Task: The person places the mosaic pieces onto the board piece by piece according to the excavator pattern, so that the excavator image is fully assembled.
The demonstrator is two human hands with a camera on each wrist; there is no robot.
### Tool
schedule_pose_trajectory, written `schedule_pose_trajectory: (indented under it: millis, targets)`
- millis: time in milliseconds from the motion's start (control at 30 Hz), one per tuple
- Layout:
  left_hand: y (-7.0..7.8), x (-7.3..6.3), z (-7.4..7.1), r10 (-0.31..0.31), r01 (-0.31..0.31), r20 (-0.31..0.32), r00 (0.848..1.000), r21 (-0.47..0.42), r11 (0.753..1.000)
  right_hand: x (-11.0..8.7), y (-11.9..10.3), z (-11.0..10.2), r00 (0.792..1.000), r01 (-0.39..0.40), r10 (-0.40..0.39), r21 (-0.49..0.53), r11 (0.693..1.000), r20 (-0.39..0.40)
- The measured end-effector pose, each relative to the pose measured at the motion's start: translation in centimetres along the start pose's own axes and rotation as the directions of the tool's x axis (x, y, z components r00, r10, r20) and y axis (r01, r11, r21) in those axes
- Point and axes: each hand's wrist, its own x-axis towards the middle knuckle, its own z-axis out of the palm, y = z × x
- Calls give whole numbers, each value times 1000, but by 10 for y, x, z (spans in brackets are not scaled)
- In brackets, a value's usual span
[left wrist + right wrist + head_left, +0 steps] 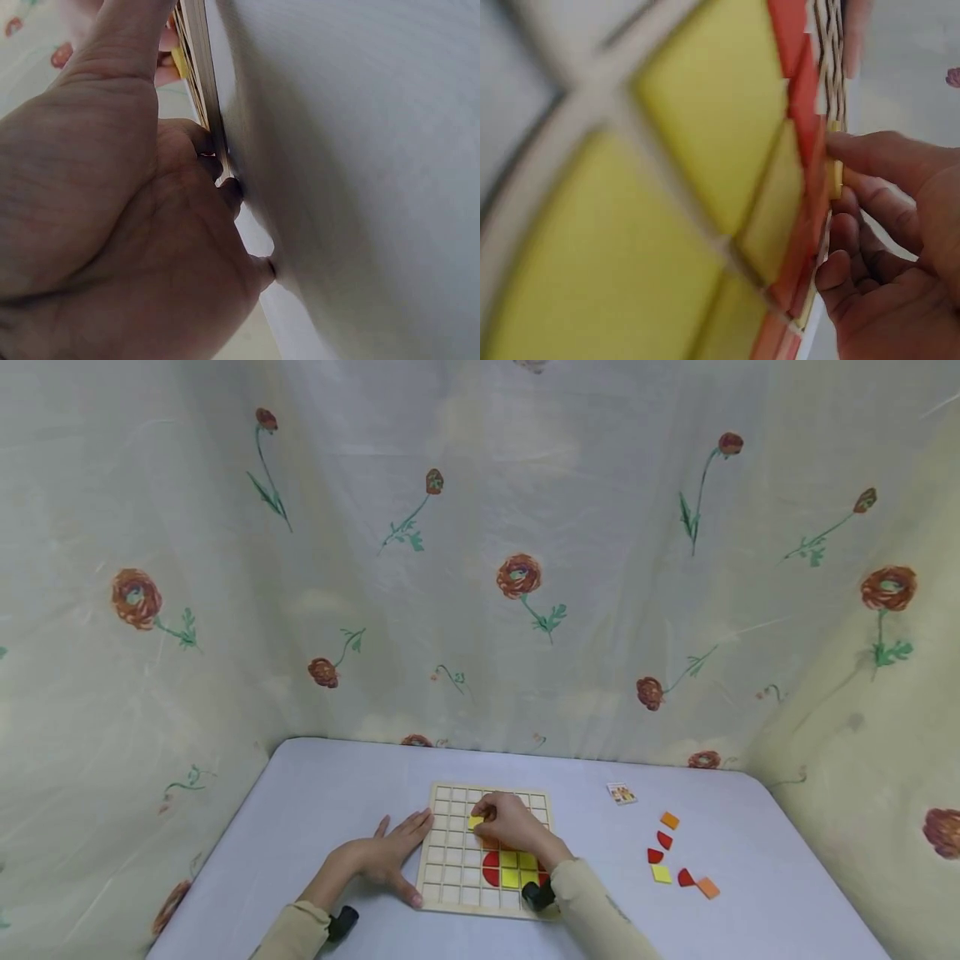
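Note:
A pale wooden grid board (pixel 452 855) lies on the table, with several yellow square tiles (pixel 510 877) and red rounded pieces (pixel 491 869) set in its cells. Over the board's middle, my right hand (pixel 512 823) pinches a yellow square tile (pixel 476 822) between thumb and fingers. The right wrist view shows that tile (pixel 837 160) held at the board's surface, beside orange and red pieces. My left hand (pixel 392 855) is spread along the board's left edge, its fingertips and thumb touching it. In the left wrist view, the left hand's fingers (pixel 229 193) rest by the board's side.
Right of the board lie loose pieces on the white table (pixel 592 877): orange squares (pixel 670 820), red rounded pieces (pixel 664 840) and a yellow square (pixel 661 874). Behind them is a small picture card (pixel 621 793). A flowered curtain (pixel 480 610) hangs around the table's back.

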Motion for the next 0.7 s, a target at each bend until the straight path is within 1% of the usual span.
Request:
schedule_pose_trajectory:
  millis: [200, 400, 467, 567, 633, 700]
  targets:
    - [-2, 2, 2, 5, -5, -5, 1000, 12, 1000, 4, -2, -1, 1000, 4, -4, -8, 1000, 5]
    - [-2, 3, 1, 6, -6, 2, 1000, 10, 1000, 4, -3, -3, 1000, 13, -12, -27, 1000, 21]
    - [-1, 3, 1, 5, -5, 1, 1000, 7, 1000, 2, -3, -5, 1000, 6, -5, -19, 1000, 16]
    - [0, 2, 1, -2, 2, -3, 1000, 2, 1000, -5, -2, -11, 1000, -14, 15, 45, 999, -1]
    - [-1, 2, 2, -3, 3, -8, 1000, 1, 1000, -13, -1, -17, 1000, -28, 29, 89, 996, -10]
    - [-1, 1, 2, -4, 4, -11, 1000, 1, 1000, -24, 1, -26, 1000, -29, 29, 127, 991, -3]
